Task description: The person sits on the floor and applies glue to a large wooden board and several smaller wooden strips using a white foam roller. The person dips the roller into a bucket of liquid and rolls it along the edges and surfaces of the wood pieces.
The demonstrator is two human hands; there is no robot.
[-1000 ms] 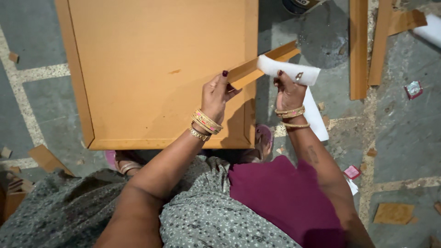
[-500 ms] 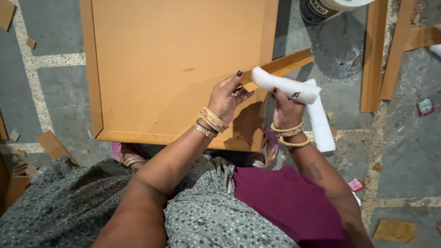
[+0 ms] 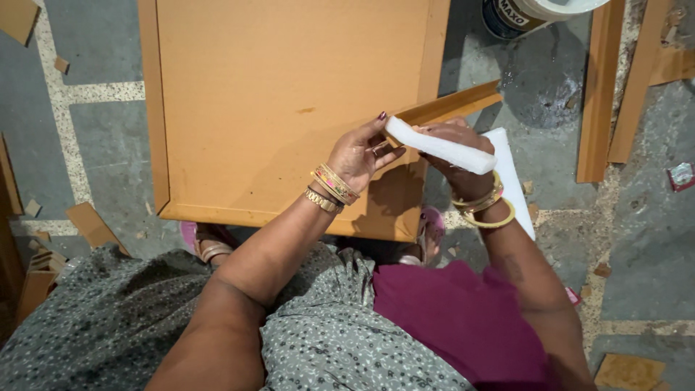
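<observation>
My right hand [image 3: 457, 165] is closed around a long white bar [image 3: 440, 146] and holds it slanted over the right edge of a large orange-brown board [image 3: 289, 87] with a raised rim. Beside the bar's upper left end is my left hand [image 3: 358, 152], palm up with its fingers spread and the thumb tip at the bar's end. A loose wooden strip [image 3: 457, 103] lies at an angle behind both hands, against the board's right edge. Under my right wrist a flat white piece [image 3: 512, 177] rests on the floor.
A bucket [image 3: 517, 14] stands at the top right. Long wooden strips [image 3: 597, 94] lie on the grey floor to the right. Board scraps [image 3: 90, 223] and a stack of offcuts [image 3: 32, 279] lie at the left, another scrap [image 3: 628, 371] at the bottom right.
My left hand has left the wooden strip and opened beside the white bar. My right hand has swung the bar to a flatter slant over the board's edge.
</observation>
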